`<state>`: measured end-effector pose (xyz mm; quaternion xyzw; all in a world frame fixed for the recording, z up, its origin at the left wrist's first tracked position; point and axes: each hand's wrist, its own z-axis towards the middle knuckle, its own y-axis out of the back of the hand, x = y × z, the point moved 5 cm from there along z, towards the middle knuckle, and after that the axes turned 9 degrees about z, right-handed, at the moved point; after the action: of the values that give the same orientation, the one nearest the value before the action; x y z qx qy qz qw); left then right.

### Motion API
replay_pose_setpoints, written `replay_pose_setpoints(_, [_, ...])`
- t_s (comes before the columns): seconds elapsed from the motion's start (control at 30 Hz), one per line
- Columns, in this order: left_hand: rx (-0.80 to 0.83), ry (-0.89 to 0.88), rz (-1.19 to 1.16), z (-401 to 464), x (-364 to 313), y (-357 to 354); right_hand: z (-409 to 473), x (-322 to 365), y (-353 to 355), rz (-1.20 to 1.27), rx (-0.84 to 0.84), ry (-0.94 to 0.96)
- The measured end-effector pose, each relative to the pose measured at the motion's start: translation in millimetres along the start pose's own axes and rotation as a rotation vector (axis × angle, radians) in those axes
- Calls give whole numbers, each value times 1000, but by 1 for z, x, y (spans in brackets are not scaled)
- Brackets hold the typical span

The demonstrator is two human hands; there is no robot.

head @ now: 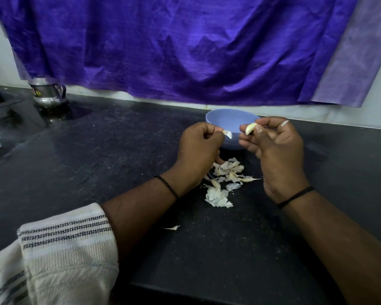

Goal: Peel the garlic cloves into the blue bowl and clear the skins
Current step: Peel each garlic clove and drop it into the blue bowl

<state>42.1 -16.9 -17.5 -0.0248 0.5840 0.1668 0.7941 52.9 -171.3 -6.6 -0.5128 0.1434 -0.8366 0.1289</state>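
Garlic clove [250, 128], apparently peeled, is pinched in the right hand [275, 150] just before the blue bowl [229, 119], the left hand [198, 148] pinching a skin [227, 134]; next move, by judgement: drop clove into bowl, discard skin onto the table [119, 150] pile [224, 181].

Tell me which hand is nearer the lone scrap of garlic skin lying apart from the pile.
Left. The left hand is up by the round blue bowl, its forearm passing close beside the lone scrap of garlic skin; the right hand is farther right.

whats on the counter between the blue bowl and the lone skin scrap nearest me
In the head view, a pile of garlic skins and cloves lies on the black counter between the blue bowl and the lone skin scrap.
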Motion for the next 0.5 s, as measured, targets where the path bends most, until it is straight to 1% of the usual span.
replay_pose_setpoints(0.07, [-4,-59,137,0,1,0,0,-1,-1,2,16,-17])
replay_pose_setpoints(0.13, [-3,-159,316,-1,0,-1,-1,-2,-2,2,38,-41])
replay_pose_setpoints(0.23, [-38,-255,451,-2,-3,-1,-2,-3,-4,1,62,-74])
replay_pose_setpoints(0.3, [-67,-279,458,-1,-5,1,-3,-5,-4,-13,69,-94])
replay_pose_setpoints(0.4, [-33,-269,322,-3,-7,-1,-4,-6,-5,-48,73,-89])
replay_pose_setpoints(0.5, [-32,-286,288,-4,-7,-3,-4,-5,-4,-90,69,-68])
